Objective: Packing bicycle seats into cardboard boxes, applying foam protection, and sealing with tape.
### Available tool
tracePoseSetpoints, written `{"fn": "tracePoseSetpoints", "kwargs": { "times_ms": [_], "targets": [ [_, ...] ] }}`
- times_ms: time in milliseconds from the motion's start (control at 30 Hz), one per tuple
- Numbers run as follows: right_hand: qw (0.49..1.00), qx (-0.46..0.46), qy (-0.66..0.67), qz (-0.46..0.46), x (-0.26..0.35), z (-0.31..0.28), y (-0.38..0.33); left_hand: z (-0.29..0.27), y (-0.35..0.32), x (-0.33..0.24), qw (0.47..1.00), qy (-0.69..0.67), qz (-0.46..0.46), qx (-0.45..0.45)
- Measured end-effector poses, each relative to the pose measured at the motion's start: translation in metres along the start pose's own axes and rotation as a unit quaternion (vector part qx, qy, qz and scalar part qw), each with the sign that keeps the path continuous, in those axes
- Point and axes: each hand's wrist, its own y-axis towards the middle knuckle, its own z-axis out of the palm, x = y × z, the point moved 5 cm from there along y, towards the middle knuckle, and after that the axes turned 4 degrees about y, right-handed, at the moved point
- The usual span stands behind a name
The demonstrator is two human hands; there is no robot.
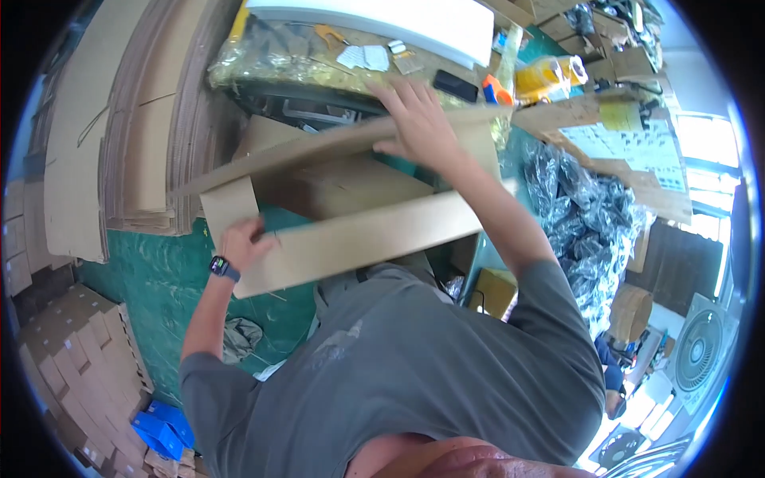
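Note:
A large brown cardboard box [362,244], unfolded into an open frame, stands tilted before my body. Its flaps spread apart, and the long far panel is smeared by motion. My left hand [242,244], with a dark watch on the wrist, grips the box's left corner, thumb toward the near panel. My right hand [420,127] lies over the upper edge of the far panel toward the right, its fingers stretched out and slightly blurred. Through the box's middle, an inner flap [358,187] and green floor show.
Behind the box is a workbench [343,76] with a phone [456,85], an orange-and-blue tape dispenser [499,89] and tape rolls [550,76]. Stacked flat cardboard [151,119] stands at the left. Bundled dark plastic [586,215] lies at the right. Blue boxes [163,429] sit lower left.

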Motion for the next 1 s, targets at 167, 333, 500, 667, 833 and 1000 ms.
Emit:
{"fn": "tracePoseSetpoints", "kwargs": {
  "times_ms": [167, 333, 500, 667, 833, 1000],
  "targets": [
    [0.998, 0.035, 0.046, -0.008, -0.031, 0.045, -0.109, 0.078, 0.004, -0.041, 0.839, 0.306, 0.2, -0.403],
    [0.965, 0.23, 0.125, -0.004, -0.011, 0.031, -0.16, 0.068, 0.033, -0.112, 0.92, 0.159, 0.101, -0.344],
    [0.953, 0.219, 0.199, -0.062, -0.036, 0.086, -0.209, 0.132, 0.024, -0.12, 0.919, 0.202, -0.019, -0.339],
    [0.923, 0.093, 0.257, 0.271, -0.203, 0.074, -0.161, 0.112, 0.048, -0.117, 0.955, 0.204, -0.024, -0.214],
    [0.916, 0.103, -0.209, 0.327, -0.514, 0.119, -0.278, 0.075, 0.06, -0.134, 0.967, 0.102, 0.086, -0.219],
    [0.909, -0.021, -0.083, 0.409, -0.485, 0.093, -0.264, 0.018, 0.103, -0.123, 0.97, 0.172, 0.125, -0.119]
  ]
}}
